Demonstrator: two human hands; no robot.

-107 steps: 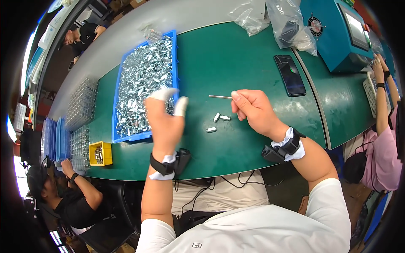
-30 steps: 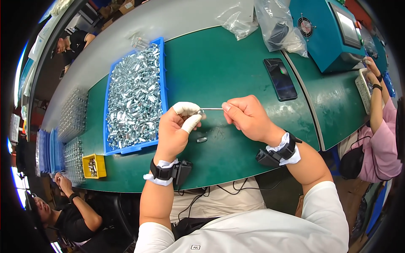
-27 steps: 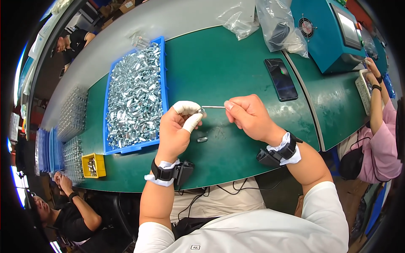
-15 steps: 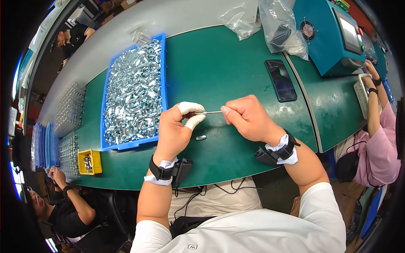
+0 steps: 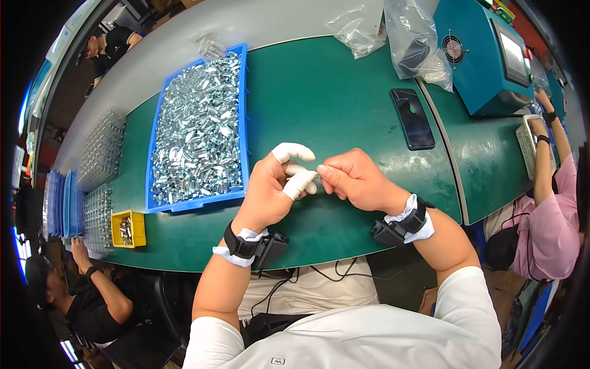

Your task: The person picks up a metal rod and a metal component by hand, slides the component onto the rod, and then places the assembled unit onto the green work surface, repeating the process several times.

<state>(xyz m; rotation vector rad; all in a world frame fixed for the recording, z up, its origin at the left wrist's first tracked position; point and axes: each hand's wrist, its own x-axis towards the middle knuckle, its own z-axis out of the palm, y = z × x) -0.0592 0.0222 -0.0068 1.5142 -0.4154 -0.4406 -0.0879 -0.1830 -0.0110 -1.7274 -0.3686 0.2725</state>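
My left hand point(image 5: 270, 190) wears white finger covers. Its forefinger is raised and bent, apart from the thumb, while the thumb and the fingers behind it close together. The fingertips of my right hand point(image 5: 359, 179) meet them in a pinch, thumb against forefinger. Whatever either hand grips is hidden between the fingertips. Left of my hands stands a blue tray point(image 5: 246, 117) heaped with small shiny metal pieces point(image 5: 196, 132).
A yellow bin point(image 5: 137, 230) with metal parts stands at left, beside clear racks point(image 5: 98, 215). A phone point(image 5: 412, 120) lies at right. Plastic bags point(image 5: 410, 43) and a teal machine point(image 5: 476, 67) are at the back. Other people sit at both sides.
My hands have drawn together, and the thin metal rod that spanned them is out of sight. The left forefinger has lifted. The loose metal piece under my hands no longer shows.
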